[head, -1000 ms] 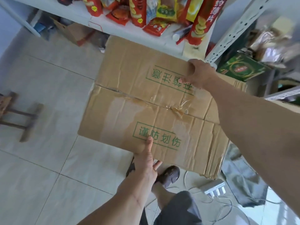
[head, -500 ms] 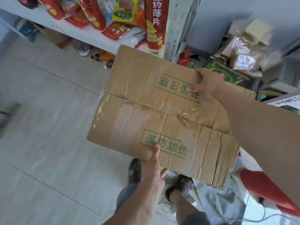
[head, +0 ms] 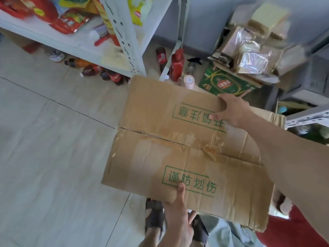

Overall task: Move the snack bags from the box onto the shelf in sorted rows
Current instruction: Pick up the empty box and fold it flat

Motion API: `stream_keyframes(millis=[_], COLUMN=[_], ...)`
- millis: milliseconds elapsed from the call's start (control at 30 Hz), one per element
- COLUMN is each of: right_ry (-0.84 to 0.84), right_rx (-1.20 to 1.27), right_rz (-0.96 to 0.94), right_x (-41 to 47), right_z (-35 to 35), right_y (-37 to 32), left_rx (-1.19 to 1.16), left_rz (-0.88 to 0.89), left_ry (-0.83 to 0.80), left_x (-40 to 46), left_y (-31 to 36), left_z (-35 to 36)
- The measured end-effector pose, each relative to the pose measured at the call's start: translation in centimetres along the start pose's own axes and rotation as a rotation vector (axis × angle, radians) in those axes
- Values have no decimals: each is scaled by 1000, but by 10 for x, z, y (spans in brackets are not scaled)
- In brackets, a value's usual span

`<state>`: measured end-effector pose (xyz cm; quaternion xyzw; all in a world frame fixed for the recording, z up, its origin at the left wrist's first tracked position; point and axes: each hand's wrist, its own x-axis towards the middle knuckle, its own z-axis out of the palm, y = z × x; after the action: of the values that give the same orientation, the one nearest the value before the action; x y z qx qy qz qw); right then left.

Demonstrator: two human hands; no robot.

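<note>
A brown cardboard box point(head: 160, 139) with green printed characters and torn tape along its seam is held in the air above the floor, flat side facing me. My left hand point(head: 178, 207) grips its near edge, thumb on top. My right hand point(head: 231, 109) grips its far edge, thumb lying across the print. At the upper left, a white shelf point(head: 58, 41) carries red and yellow snack bags point(head: 69, 24). What is inside the box is hidden.
Dark drink bottles point(head: 99, 72) lie on the floor under the shelf. A green carton point(head: 226, 84), a red bottle point(head: 177, 65) and a pile of cardboard with plastic wrap point(head: 252, 56) crowd the corner behind the box. My sandalled feet point(head: 154, 216) stand below it.
The box and both hands have swung to the right, away from the shelf, toward the cluttered corner. Both grips stay the same.
</note>
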<state>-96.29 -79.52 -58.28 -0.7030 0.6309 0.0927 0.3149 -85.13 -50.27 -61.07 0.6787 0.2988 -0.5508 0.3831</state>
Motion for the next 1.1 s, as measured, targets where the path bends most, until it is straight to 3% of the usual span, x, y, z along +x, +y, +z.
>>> stream_keyframes(millis=[267,533,900,1100], right_ry=[-37,4,-3,-24], right_rx=[94,54,-19,-149], right_rz=[20,79,73,136], right_x=[33,45,87,87], right_z=[50,62,68,64], right_y=[56,83,79,59], left_rx=[16,36,126,284], left_rz=[31,115,181,104], left_ry=[66,-42,-13,24], left_x=[57,88,115,127], left_y=[-32,-21,-23,-15], left_z=[22,32,55,64])
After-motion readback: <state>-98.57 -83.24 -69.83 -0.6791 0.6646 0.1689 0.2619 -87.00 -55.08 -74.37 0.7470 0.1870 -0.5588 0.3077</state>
